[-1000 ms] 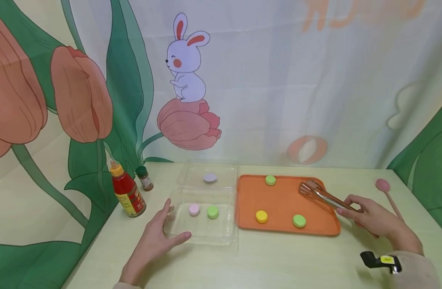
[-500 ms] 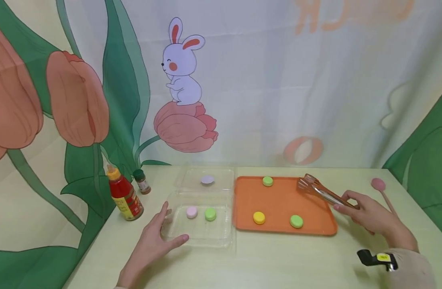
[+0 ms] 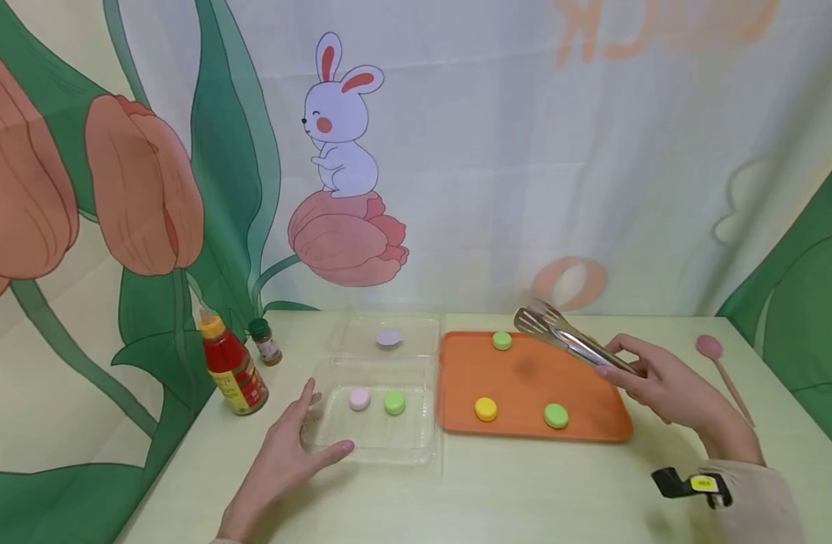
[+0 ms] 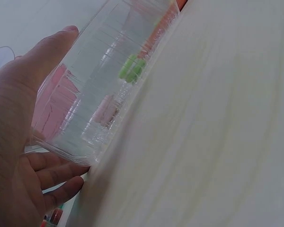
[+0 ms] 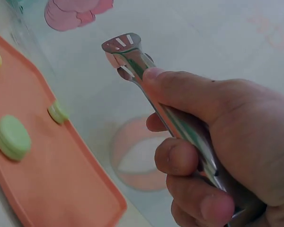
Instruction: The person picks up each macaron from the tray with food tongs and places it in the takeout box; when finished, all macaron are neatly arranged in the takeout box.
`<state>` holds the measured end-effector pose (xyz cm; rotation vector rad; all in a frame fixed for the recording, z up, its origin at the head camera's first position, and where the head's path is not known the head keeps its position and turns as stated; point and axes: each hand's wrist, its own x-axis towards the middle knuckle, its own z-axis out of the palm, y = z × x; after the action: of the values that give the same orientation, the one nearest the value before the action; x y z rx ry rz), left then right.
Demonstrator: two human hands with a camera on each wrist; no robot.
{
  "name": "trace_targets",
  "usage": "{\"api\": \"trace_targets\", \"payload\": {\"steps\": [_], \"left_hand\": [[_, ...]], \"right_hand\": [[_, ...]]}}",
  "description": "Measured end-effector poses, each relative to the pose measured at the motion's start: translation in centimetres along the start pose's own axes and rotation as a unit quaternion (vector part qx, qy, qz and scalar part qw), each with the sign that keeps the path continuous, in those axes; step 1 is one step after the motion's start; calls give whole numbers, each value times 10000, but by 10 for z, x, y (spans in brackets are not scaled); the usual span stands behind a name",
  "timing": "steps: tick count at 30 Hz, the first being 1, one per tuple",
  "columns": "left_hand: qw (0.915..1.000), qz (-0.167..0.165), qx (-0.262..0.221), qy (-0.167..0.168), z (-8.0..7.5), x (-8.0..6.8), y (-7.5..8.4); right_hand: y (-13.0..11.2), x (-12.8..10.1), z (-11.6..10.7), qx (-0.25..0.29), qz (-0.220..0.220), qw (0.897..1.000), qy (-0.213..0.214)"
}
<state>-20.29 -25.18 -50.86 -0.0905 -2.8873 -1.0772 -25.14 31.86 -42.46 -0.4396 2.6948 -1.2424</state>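
Observation:
In the head view my right hand (image 3: pixel 667 381) grips metal tongs (image 3: pixel 579 344), whose slotted ends are close together over the orange tray (image 3: pixel 524 432). The right wrist view shows nothing between the ends of the tongs (image 5: pixel 123 45). My left hand (image 3: pixel 286 453) has thumb and fingers spread about the left end of a clear plastic container (image 3: pixel 388 455); in the left wrist view its fingertips are right at the container's corner. A pink macaron (image 3: pixel 359 399) and a green macaron (image 3: pixel 394 402) lie inside. On the tray are a yellow macaron (image 3: pixel 486 409) and two green macarons, one at front (image 3: pixel 555 415).
The container's raised lid (image 3: pixel 416 332) has a pale oval sticker (image 3: pixel 389 338). Left of it stand a red sauce bottle (image 3: pixel 232 370) and a small green-capped jar (image 3: pixel 264 344). A pink spoon (image 3: pixel 709 347) lies at the right. A printed curtain (image 3: pixel 470 189) hangs behind the table.
My right hand has lifted the tongs and shifted them left, away from the tray's right side; their ends are closer together. My left hand stays by the container. The view has shifted slightly.

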Motion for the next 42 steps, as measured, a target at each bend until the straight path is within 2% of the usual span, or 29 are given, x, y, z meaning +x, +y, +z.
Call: {"api": "trace_targets", "payload": {"steps": [6,13,22,27,30,34,37,42], "left_hand": [[10000,-70,13,-38,-1,-2,-1],[10000,-65,-18,-17,1,0,2],[10000,4,-48,43,1,3,1],[10000,-34,-68,8,-1,0,-1],[9999,-96,-44,-60,-2,-1,-1],[10000,-70,-32,-19,-2,-1,-2],[10000,8,-55,11,-1,-1,-2],[10000,53,-73,24,0,0,-2]], "right_hand": [[-23,9,19,194,-496,9983,-245],[-42,19,40,158,-1000,9927,-657],[-58,33,70,-146,-1131,9890,-939],[-72,46,89,-589,-1172,9836,-1236],[-83,55,91,-1078,-1256,9760,-1413],[-106,67,87,-1788,-1561,9568,-1677],[-128,73,85,-2299,-1612,9424,-1820],[-164,81,91,-2983,-1227,9236,-2074]]}}
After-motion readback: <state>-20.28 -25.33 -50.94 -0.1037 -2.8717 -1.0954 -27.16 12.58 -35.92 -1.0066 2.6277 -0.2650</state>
